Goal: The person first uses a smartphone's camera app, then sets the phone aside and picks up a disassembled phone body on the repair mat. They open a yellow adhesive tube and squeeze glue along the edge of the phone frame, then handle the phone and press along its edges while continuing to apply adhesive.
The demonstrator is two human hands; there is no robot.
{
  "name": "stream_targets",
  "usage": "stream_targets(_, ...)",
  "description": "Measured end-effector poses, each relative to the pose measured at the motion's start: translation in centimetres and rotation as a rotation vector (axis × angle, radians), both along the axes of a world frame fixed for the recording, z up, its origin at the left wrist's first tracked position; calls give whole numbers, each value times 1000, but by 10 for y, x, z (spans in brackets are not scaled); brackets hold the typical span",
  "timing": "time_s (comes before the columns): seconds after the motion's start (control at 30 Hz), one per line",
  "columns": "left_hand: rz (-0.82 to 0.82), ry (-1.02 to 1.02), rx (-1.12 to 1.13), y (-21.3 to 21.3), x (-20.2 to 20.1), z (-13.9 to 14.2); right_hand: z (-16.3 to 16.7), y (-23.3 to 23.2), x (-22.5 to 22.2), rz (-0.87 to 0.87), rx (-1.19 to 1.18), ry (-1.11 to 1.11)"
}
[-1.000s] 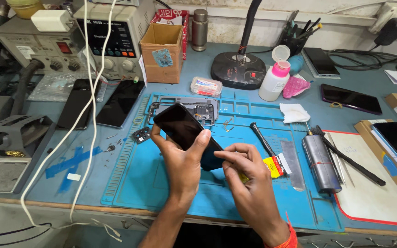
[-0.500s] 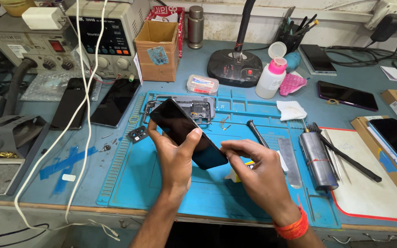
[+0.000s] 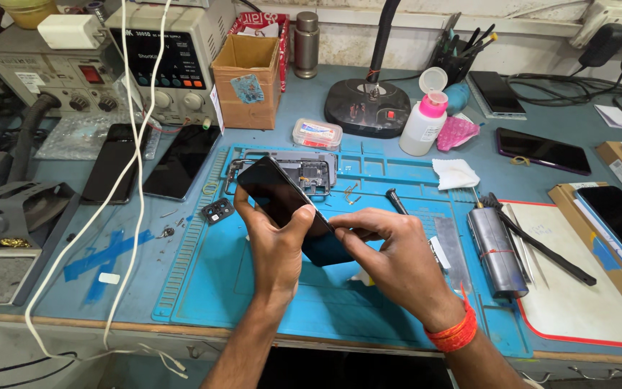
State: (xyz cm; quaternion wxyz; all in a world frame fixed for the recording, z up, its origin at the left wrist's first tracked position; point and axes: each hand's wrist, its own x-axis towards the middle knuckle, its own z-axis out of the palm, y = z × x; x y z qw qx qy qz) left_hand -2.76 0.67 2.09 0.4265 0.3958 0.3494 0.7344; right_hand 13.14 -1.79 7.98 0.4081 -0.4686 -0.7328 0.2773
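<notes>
Gripping a dark phone screen panel (image 3: 280, 198) from below, the left hand (image 3: 276, 248) has its fingers curled around the lower part of the panel with the thumb laid on the glass, so the panel stands tilted above the blue work mat (image 3: 253, 302), its upper end leaning away from the person. The right hand (image 3: 394, 256) is closed at the panel's lower right corner, thumb and forefinger pinched together right against that edge; whether they hold a small tool or only the edge cannot be told. A red band (image 3: 455, 333) sits on the right wrist. Just behind the raised panel lies an opened phone frame (image 3: 311, 171) on the mat, and a small camera module (image 3: 217, 211) rests near the mat's left border. To the right of the hands a grey metal cylinder (image 3: 497, 252) lies beside a black rod-like tool (image 3: 541, 248), with a white cloth scrap (image 3: 455, 173) further back. Two dark phones (image 3: 181, 162) lie flat left of the mat under hanging white cables (image 3: 134, 180). At the rear stand a cardboard box (image 3: 248, 79), a white bottle with a pink cap (image 3: 426, 122) and a black lamp base (image 3: 368, 108)
</notes>
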Motion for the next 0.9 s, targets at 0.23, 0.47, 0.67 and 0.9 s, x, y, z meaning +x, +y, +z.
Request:
stream_targets(0.23, -38, -4, 38, -3, -2, 3, -1, 2, 2, 3, -19, 13)
stream_targets(0.47, -63, -28, 42, -7, -2, 3, -3, 4, -1, 1, -32, 42)
stream_targets(0.67, -84, -39, 62, -7, -3, 1, -8, 6, -2, -5, -31, 67)
stream_targets(0.9, -113, 19, 115, -8, -1, 5, -20, 14, 7, -108, -138, 108)
